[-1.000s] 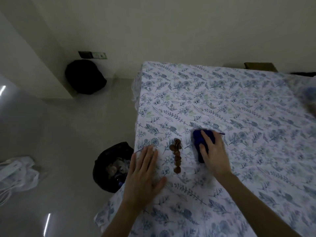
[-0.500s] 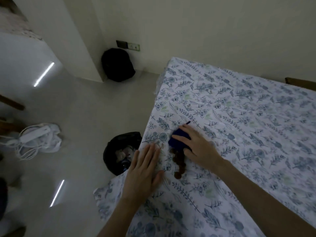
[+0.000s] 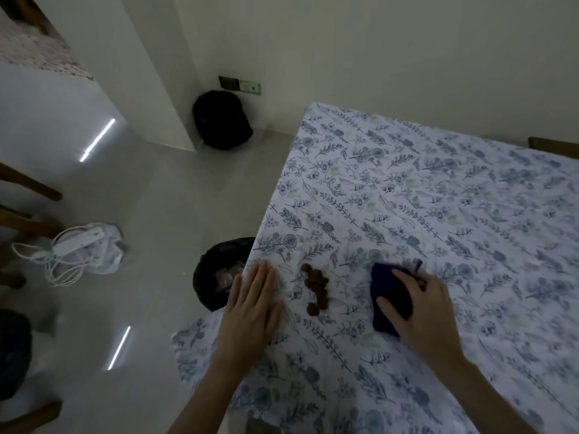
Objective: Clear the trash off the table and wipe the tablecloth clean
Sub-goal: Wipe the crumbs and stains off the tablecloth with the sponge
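A small heap of brown crumbs [image 3: 315, 286] lies on the floral tablecloth [image 3: 438, 198] near its left edge. My left hand [image 3: 255, 303] lies flat on the cloth at that edge, fingers straight, just left of the crumbs. My right hand [image 3: 421, 303] presses a dark blue rag [image 3: 388, 296] onto the cloth a short way right of the crumbs, fingers spread over it. A black bin [image 3: 216, 270] with a bag and some trash inside stands on the floor right below the table edge, beside my left hand.
A black bag [image 3: 221, 119] sits on the floor against the far wall. A white power strip with cables [image 3: 75, 245] lies on a white bag at the left. Wooden chair legs [image 3: 28, 186] show at the left edge.
My right hand has drawn the rag back to the right, away from the crumbs it had reached. The crumbs now lie closer to the table edge. My left hand stayed flat.
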Demonstrator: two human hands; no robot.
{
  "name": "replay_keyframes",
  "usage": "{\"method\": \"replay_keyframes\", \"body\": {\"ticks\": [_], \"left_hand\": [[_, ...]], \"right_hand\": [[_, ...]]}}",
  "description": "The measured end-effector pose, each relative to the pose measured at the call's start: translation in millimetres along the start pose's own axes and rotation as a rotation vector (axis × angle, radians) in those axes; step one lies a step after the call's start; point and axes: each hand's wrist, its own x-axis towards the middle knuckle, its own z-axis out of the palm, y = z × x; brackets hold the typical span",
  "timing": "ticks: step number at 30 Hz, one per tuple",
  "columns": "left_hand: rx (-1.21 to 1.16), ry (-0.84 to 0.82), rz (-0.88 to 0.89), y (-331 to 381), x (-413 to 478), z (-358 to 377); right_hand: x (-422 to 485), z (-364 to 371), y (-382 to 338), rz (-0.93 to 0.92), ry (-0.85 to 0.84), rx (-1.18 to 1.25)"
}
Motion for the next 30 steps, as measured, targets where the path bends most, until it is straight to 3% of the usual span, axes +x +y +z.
{"method": "replay_keyframes", "body": {"ticks": [3,6,9,17,30], "left_hand": [[-0.009,-0.003,-0.017,0,-8,0],[-0.016,0.008,0.012,-2,-11,-2],[-0.018,0.021,0.049,-4,-12,-2],[-0.050,0.008,0.048,-15,-28,3],[-0.230,0.042,-0.019,-37,-60,15]], "right_hand": [[-45,12,-7,0.108,0.078,-0.006],[-64,31,-25,0.094,0.118,0.068],[-67,44,-44,0.094,0.116,0.169],[-58,64,-92,0.179,0.153,0.166],[1,79,-168,0.066,0.129,0.164]]}}
